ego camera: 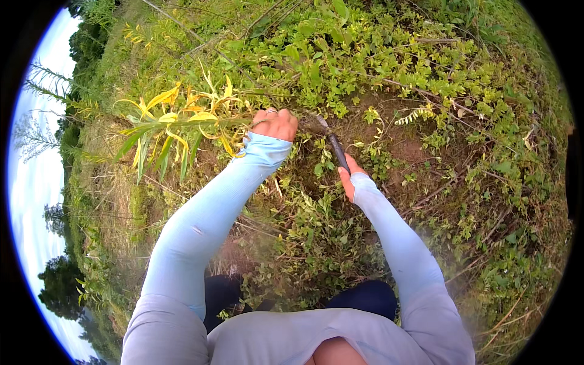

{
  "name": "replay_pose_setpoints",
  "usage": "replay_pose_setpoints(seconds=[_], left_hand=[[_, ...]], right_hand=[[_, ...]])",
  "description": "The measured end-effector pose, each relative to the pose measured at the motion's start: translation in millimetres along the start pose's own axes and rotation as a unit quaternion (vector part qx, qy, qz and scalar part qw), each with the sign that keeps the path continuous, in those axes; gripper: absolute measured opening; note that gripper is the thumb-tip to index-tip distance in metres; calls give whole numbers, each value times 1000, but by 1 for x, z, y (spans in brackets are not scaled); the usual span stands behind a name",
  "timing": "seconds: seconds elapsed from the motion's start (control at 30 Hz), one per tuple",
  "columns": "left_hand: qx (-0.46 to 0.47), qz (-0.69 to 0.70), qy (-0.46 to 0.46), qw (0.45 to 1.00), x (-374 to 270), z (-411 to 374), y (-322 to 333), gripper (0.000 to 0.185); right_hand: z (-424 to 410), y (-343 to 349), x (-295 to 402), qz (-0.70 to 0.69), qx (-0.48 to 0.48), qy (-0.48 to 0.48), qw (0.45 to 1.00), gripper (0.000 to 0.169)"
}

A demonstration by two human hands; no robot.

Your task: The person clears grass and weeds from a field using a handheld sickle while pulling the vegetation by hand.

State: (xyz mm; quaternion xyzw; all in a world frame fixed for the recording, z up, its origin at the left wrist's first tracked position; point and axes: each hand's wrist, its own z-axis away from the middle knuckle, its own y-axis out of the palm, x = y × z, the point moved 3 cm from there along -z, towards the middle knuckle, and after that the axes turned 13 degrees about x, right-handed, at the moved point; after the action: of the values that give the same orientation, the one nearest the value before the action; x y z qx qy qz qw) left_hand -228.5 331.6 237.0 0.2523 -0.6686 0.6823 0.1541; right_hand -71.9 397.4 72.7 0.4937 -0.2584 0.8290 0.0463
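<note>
My left hand [275, 124], with a ring on one finger, is closed around the stem of a leafy weed [200, 122]. Yellow and green narrow leaves spread to the left from the fist. My right hand [350, 175] grips the dark handle of a hand tool [336, 148]. Its short metal part points up and left, towards bare soil and low plants just right of my left fist. How the tool's tip ends is hard to make out among the plants. Light blue sleeves cover both forearms.
Low leafy shrubs [319, 68] cover the ground ahead and to the right. Thin dry stems [429, 93] cross them. Reddish soil [406, 146] shows right of the tool. Dry grass [109, 182] lies at the left, with trees and sky beyond. My dark-clad legs are below.
</note>
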Motion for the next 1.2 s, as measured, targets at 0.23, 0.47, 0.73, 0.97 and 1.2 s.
replay_pose_setpoints(seconds=[0.23, 0.47, 0.73, 0.97, 1.2], left_hand=[[52, 31, -71, 996, -2, 34, 21, 3], [52, 29, -56, 997, -2, 24, 18, 7], [136, 23, -101, 985, -24, 27, 17, 7], [90, 28, -112, 989, -21, 29, 10, 3], [176, 98, -125, 971, 12, 67, 44, 8]], right_hand=[[81, 3, -35, -65, -1, 17, 998, 46], [72, 16, -43, -28, 6, 51, 998, 47], [63, -10, -28, 44, 17, -14, 999, 42], [1, -22, 17, 68, 40, 8, 997, 44], [155, 53, -99, -42, -1, -15, 999, 45]])
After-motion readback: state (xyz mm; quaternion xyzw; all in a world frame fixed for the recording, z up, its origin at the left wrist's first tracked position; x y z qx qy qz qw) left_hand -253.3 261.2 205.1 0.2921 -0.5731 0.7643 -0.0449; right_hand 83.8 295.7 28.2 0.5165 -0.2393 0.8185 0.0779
